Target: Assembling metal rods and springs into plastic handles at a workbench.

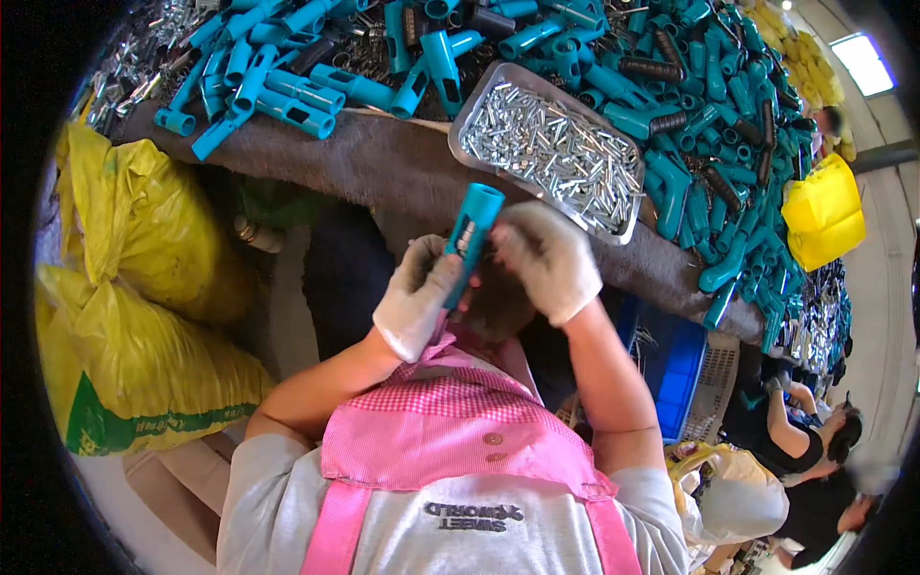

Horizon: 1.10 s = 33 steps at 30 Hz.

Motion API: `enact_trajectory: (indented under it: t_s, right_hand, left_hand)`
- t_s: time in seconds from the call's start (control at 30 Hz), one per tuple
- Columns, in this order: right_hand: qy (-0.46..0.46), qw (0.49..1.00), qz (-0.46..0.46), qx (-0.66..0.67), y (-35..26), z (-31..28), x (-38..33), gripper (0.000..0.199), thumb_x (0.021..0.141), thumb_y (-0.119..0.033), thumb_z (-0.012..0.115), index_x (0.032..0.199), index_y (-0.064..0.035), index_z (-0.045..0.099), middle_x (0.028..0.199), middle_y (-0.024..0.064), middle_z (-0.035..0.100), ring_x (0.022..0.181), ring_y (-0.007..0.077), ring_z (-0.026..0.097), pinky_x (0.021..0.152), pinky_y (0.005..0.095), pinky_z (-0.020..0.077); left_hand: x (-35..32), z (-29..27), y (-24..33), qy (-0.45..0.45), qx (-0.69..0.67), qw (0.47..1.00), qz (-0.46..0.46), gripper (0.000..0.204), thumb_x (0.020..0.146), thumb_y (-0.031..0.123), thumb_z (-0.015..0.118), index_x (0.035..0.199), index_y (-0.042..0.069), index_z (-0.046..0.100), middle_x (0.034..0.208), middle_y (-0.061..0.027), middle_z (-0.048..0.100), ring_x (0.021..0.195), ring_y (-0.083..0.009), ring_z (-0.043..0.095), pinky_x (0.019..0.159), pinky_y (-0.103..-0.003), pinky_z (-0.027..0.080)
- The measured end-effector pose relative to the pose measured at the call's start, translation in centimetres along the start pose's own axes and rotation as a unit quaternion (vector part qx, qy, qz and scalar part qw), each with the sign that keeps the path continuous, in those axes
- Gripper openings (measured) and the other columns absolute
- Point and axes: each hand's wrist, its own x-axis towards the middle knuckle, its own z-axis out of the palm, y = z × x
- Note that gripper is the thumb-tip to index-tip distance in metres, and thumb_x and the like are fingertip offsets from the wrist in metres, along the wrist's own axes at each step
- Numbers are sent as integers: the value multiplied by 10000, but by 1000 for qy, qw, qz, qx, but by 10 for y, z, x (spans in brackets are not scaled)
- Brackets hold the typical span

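Observation:
My left hand, in a whitish glove with fingertips bare, is wrapped round a teal plastic tube-shaped housing. The housing stands tilted with its round open end up, and small metal parts show in the slot along its side. Close to its right side is my right hand, gloved too and smeared by motion. Its fingers point toward the housing, but whether they touch it or hold anything is unclear. Just beyond my hands, a shallow tray at the bench edge is filled with short silvery metal pins.
Teal housings and dark coil springs lie heaped along the brown-covered bench. Yellow sacks stand at the left. Below the bench on the right is a blue crate. Other people sit further right.

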Motion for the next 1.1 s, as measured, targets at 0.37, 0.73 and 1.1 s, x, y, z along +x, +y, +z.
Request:
enact_trajectory:
  t_s: [0.37, 0.73, 1.1]
  right_hand:
    - [58, 956, -3, -288, 33, -23, 104, 192, 767, -256, 636, 879, -106, 681, 887, 107, 611, 764, 260, 611, 714, 357, 479]
    - [14, 989, -2, 146, -9, -7, 29, 104, 785, 33, 643, 883, -1, 632, 874, 59, 633, 779, 119, 604, 710, 248, 491]
    - [54, 898, 152, 410, 4, 17, 12, 128, 822, -26, 660, 867, -14, 541, 778, 51, 586, 686, 134, 582, 620, 275, 523]
  left_hand:
    - [31, -20, 30, -101, -238, 954, -150, 370, 961, 372, 420, 1165, 66, 465, 834, -61, 522, 639, -137, 472, 529, -227, 366]
    - [45, -14, 25, -119, -210, 963, -120, 302, 958, 336, 448, 1111, 82, 505, 892, -51, 575, 718, -137, 549, 574, -259, 454]
    - [42, -3, 20, -103, 23, 994, 7, 388, 954, 271, 496, 1271, 48, 474, 1001, -31, 598, 807, -105, 566, 694, -243, 476]
